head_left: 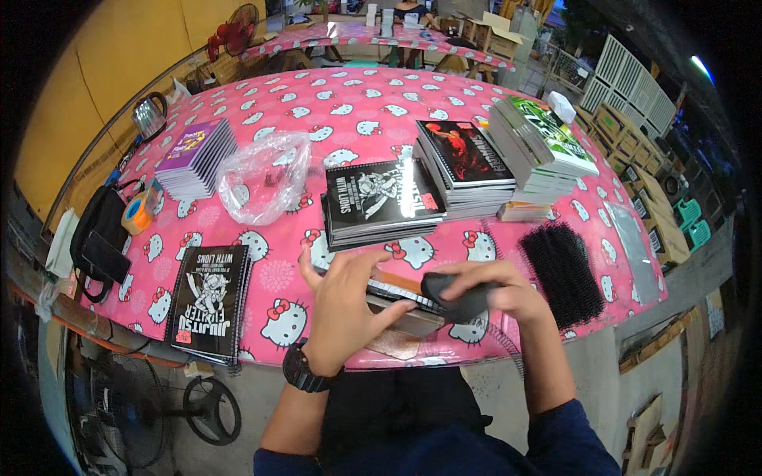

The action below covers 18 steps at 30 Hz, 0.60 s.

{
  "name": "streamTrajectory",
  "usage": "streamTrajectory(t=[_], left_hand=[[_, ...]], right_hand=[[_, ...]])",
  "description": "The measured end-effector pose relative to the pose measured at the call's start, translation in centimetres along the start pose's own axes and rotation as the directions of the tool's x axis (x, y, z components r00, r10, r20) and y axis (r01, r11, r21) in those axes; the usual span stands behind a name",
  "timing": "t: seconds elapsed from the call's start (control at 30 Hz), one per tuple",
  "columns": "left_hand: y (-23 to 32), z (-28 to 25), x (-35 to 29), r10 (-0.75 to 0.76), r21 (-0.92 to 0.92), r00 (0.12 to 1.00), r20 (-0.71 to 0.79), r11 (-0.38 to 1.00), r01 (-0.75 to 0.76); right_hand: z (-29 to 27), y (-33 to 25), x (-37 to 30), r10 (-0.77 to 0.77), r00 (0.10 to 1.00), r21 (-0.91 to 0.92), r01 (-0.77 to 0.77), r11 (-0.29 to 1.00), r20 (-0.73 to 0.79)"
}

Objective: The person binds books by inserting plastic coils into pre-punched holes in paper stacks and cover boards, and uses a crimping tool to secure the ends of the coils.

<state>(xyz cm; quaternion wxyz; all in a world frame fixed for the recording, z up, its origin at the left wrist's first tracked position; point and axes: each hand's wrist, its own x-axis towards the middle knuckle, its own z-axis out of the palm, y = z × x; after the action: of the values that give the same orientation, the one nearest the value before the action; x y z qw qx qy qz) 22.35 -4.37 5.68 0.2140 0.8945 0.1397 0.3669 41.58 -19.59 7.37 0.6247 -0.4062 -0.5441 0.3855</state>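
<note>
My left hand (347, 319), with a black watch at the wrist, grips a thin notebook (394, 294) near the table's front edge. Its fingers lie behind the notebook and the thumb presses the near side. My right hand (508, 292) is closed around a dark grey, rounded object (460, 305) held against the notebook's right end; its exact kind is unclear. Under the notebook sits a wooden block (406, 324), partly covered by my hands. A loose black binding coil (508, 343) hangs over the edge beside my right hand.
Black notebooks (381, 198) are stacked ahead, beside red-figure notebooks (464, 155) and green books (544, 147). More black notebooks (210, 297) lie left, binding coils (563, 274) right. Purple books (197, 159), a plastic bag (266, 178), orange tape (137, 214) and a black bag (99, 238) occupy the left.
</note>
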Motion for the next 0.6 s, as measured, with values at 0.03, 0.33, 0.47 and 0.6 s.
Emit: streamTrajectory(t=[0.03,0.33,0.47,0.6], left_hand=[[0.2,-0.1,0.2,0.029,-0.005,1.0,-0.004,1.0,-0.029],[-0.4,-0.2,-0.1,0.021,-0.024,0.999,0.04,1.0,-0.02],[-0.8,0.2,0.2,0.0,-0.006,0.994,0.112,1.0,0.001],[-3.1,0.0,-1.4,0.002,-0.048,0.886,-0.464,0.998,-0.027]], right_hand=[[-0.9,0.5,0.3,0.147,0.988,-0.375,-0.154,0.914,-0.048],[-1.1,0.4,2.0,0.254,0.962,-0.55,-0.269,0.791,-0.106],[0.1,1.5,2.4,0.297,0.955,-0.437,-0.275,0.856,-0.019],[0.5,1.8,2.1,0.127,0.99,-0.242,-0.14,0.96,-0.069]])
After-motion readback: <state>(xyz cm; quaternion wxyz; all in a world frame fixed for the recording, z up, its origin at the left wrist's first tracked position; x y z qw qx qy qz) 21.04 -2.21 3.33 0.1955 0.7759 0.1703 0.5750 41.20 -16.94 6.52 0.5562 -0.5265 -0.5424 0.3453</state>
